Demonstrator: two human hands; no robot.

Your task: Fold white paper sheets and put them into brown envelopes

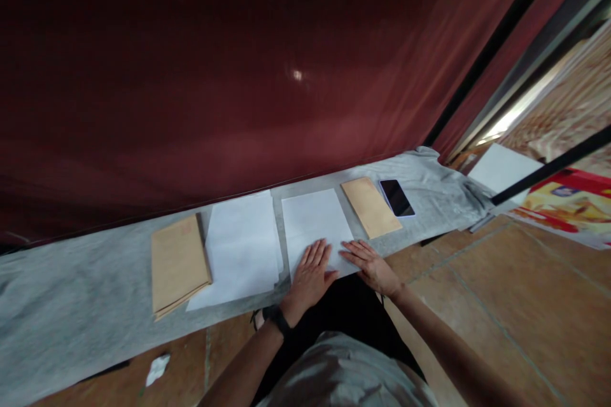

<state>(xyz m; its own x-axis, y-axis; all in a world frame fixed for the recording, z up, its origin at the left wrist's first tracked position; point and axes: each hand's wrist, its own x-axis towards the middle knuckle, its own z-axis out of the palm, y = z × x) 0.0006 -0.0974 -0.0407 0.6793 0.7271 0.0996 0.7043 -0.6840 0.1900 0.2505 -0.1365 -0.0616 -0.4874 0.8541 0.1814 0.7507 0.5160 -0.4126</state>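
Note:
A white sheet of paper lies flat before me on a cloth-covered bench. My left hand, with a dark band at the wrist, rests on its lower part, fingers stretched out. At the sheet's lower right edge lies my right hand, its fingers extended over the paper. To the left is a stack of white paper, partly under several brown envelopes. One more brown envelope sits right of the sheet, and a phone with a dark screen touches or nearly touches it.
Grey cloth covers the long narrow bench, which stands against a dark red wall sheet. A dark pole rises at the right end. Beyond it are a white board and a printed red-yellow box. Crumpled tissue lies on the tiled floor.

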